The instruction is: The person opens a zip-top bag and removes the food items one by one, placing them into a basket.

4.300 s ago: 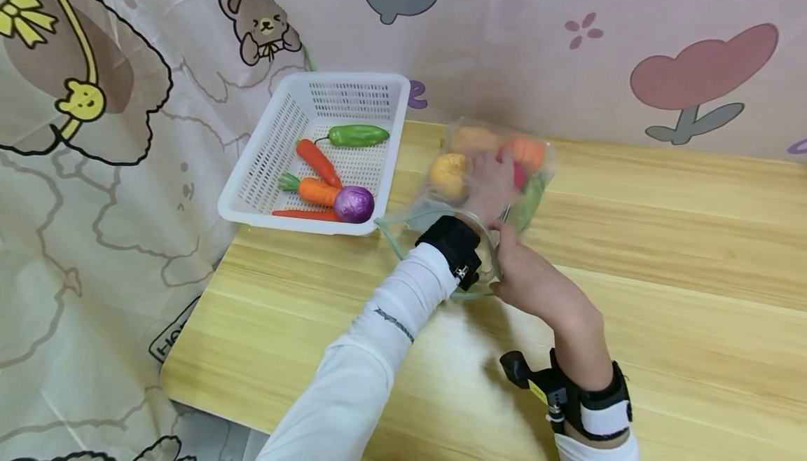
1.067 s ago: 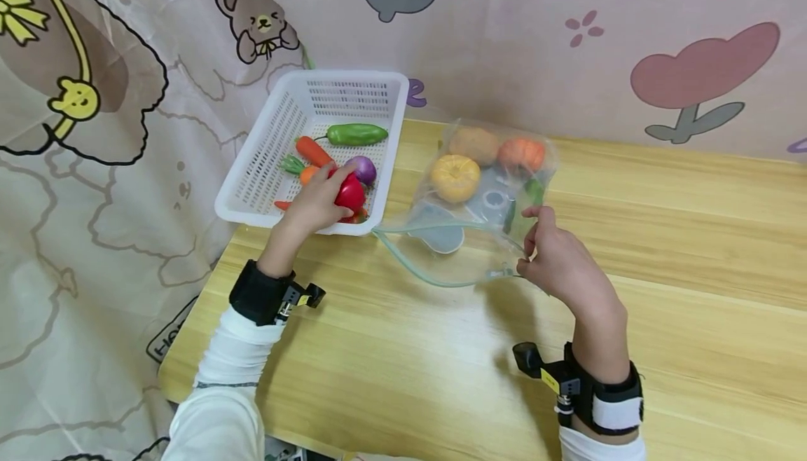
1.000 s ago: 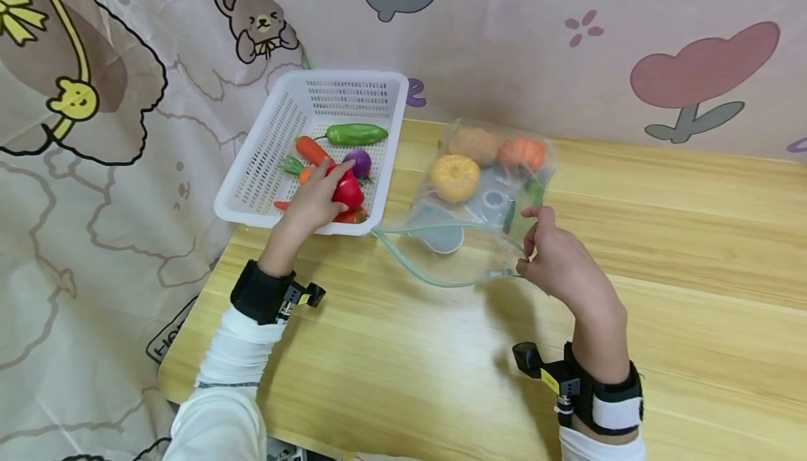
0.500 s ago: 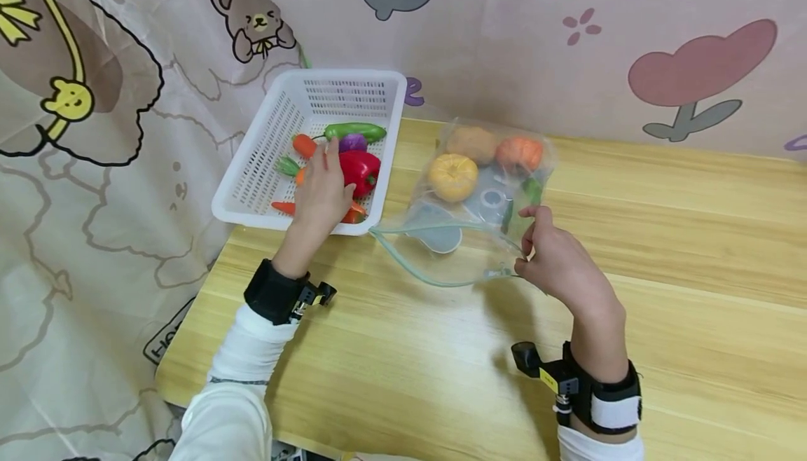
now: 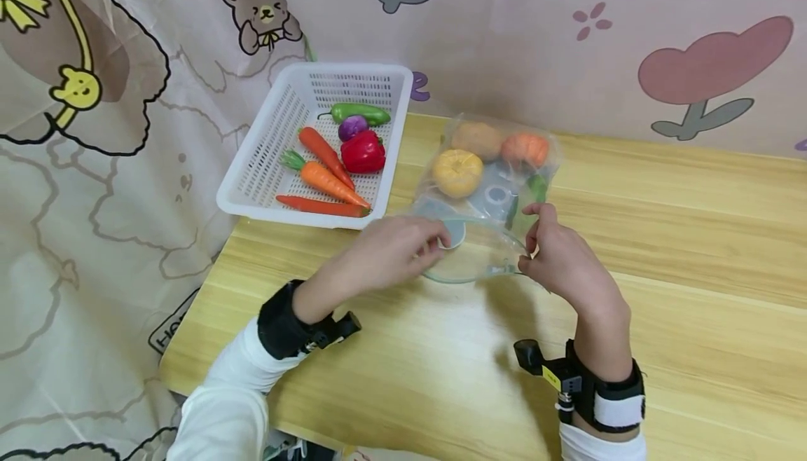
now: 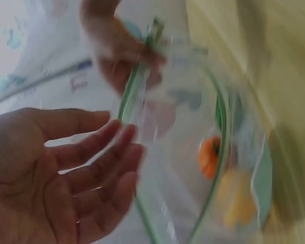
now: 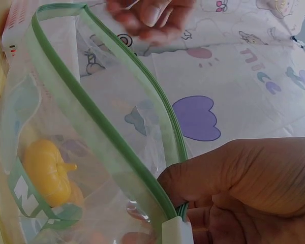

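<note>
A clear zip bag with a green-edged mouth lies on the table, its mouth toward me. My right hand pinches the mouth's edge beside the white slider. Over the bag's near left side, my left hand holds nothing; its fingers are loosely bent close to the rim. Through the plastic show a yellow pumpkin, an orange pumpkin, a brown roundish piece and something green. A red bell pepper rests in the white basket.
The basket also holds a green pepper, a purple round vegetable, two carrots and a slim red vegetable. A printed curtain hangs along the table's back and left. Bare tabletop extends right.
Having reached into the bag earlier, my left hand set the red bell pepper in the basket, let go, and came back right to the bag's mouth. My right hand has kept its pinch.
</note>
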Tool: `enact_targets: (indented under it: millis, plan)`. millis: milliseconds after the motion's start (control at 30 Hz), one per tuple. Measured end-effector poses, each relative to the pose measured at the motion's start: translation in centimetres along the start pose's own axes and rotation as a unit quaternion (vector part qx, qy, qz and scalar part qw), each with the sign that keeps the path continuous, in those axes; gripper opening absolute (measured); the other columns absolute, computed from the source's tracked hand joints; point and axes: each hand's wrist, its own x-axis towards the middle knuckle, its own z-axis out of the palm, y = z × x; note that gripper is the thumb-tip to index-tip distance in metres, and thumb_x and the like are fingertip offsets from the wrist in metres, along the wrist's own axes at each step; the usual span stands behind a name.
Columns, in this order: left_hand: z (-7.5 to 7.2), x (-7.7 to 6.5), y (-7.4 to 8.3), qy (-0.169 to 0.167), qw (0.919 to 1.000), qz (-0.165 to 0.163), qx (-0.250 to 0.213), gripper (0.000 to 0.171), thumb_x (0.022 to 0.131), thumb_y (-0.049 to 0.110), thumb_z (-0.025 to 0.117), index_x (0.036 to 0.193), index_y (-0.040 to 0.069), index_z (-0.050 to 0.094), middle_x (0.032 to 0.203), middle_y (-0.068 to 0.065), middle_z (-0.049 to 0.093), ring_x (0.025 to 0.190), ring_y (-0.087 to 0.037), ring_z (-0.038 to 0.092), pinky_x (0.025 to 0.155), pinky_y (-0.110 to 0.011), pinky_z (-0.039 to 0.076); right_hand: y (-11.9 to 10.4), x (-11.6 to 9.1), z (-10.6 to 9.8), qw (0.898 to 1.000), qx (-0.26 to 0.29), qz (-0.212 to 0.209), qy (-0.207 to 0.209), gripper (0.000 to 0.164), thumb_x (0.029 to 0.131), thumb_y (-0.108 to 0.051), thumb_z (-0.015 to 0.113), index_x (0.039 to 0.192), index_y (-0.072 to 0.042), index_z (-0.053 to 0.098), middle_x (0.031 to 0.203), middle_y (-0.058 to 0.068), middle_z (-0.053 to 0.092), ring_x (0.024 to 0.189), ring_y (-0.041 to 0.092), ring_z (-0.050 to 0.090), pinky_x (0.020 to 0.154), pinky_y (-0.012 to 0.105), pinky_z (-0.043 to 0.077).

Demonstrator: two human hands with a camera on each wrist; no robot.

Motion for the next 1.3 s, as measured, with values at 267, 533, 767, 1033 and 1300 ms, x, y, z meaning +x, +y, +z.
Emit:
enact_targets:
  millis: [267,533,767,1033,1300]
  plan:
    - [2.7,5.8,2.7,-0.133,0.9833,-0.02,0.123,0.034,0.094,0.021,0.049,0.128,0.013,0.049,0.109,-0.001,0.06,0.095,-0.016,0.059,0.077,-0.03,0.052,-0.4,0.0,0.1,1.0,-0.018,-0.009,-0.005,0.058,0.075,0.001,0.057,0.126,0.006,0.031,0.074,0.005,0.048,0.056,0.016,0.04,0.055,0.028,0.032]
    - [4.0,12.4,2.4,-0.18,0.9693,-0.101,0.134,0.043,0.092,0.025,0.048,0.133,0.015,0.042,0.144,-0.001,0.038,0.127,-0.015,0.039,0.103,-0.027,0.036,-1.3,0.1,0.7,0.999,-0.035,-0.023,0.003,0.064,0.072,0.002,0.059,0.128,0.008,0.028,0.063,0.005,0.048,0.055,0.019,0.043,0.053,0.03,0.035]
    - [4.5,15.5,1.8,-0.165,0.9622,-0.181,0.119,0.063,0.094,0.049,0.04,0.148,0.019,0.025,0.155,0.0,0.022,0.142,-0.016,0.021,0.114,-0.032,0.023,-2.0,0.1,1.3,0.999,-0.045,-0.028,0.008,0.074,0.07,0.005,0.066,0.129,0.013,0.023,0.065,0.015,0.056,0.061,0.026,0.054,0.059,0.041,0.046]
    - [5.2,17.0,0.9,-0.032,0.9638,-0.251,0.083,0.079,0.086,0.044,0.059,0.15,0.031,0.013,0.158,-0.006,0.002,0.144,-0.027,0.015,0.11,-0.037,0.032,-2.3,0.0,1.9,0.997,-0.05,-0.053,0.012,0.077,0.067,0.008,0.066,0.13,0.013,0.021,0.062,0.011,0.055,0.059,0.026,0.056,0.06,0.041,0.047]
    - [6.0,18.3,-0.4,0.024,0.9602,-0.227,0.161,0.049,0.1,0.037,0.03,0.147,0.033,0.019,0.158,-0.003,0.007,0.145,-0.032,0.008,0.115,-0.05,0.018,-3.4,-0.7,2.4,0.994,-0.064,-0.093,-0.001,0.07,0.067,0.015,0.051,0.132,0.009,0.027,0.056,0.0,0.044,0.053,0.015,0.041,0.051,0.028,0.035]
